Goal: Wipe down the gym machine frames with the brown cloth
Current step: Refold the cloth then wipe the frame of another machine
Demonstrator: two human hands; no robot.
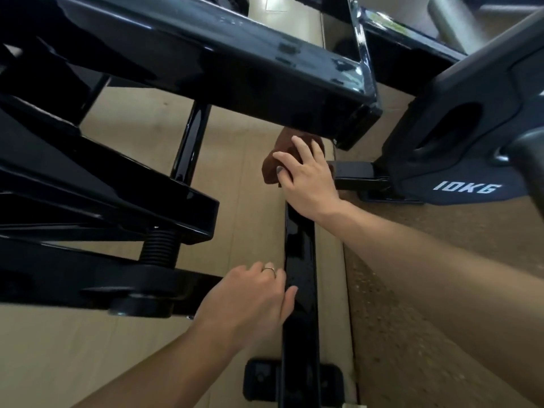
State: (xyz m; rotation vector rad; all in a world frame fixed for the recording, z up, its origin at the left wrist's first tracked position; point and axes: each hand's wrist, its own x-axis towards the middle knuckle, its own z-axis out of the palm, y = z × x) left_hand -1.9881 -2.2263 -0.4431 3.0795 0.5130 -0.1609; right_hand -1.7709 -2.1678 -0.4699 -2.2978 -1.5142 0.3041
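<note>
1. At the bottom edge, a black foot plate (294, 381) sits on the pale wood floor (88, 363), with a glossy black floor rail (300, 260) running away from it.
2. The left hand (250, 301), wearing a thin ring (269, 270), rests against the left side of that rail; its grip is loosely curled, thumb touching the rail's top, and holds nothing.
3. Left of that hand, black machine arms (103, 187) stack over a ribbed black spring post (159, 245).
4. Farther along the rail, the right hand (306, 178) presses flat on the brown cloth (272, 166), fingers spread over it; the cloth is bunched on the rail's far end, just under the big overhead frame beam (235, 69).
5. Right of the cloth, a black weight plate (459, 136) marked "10KG" stands over speckled brown matting (426, 290).
</note>
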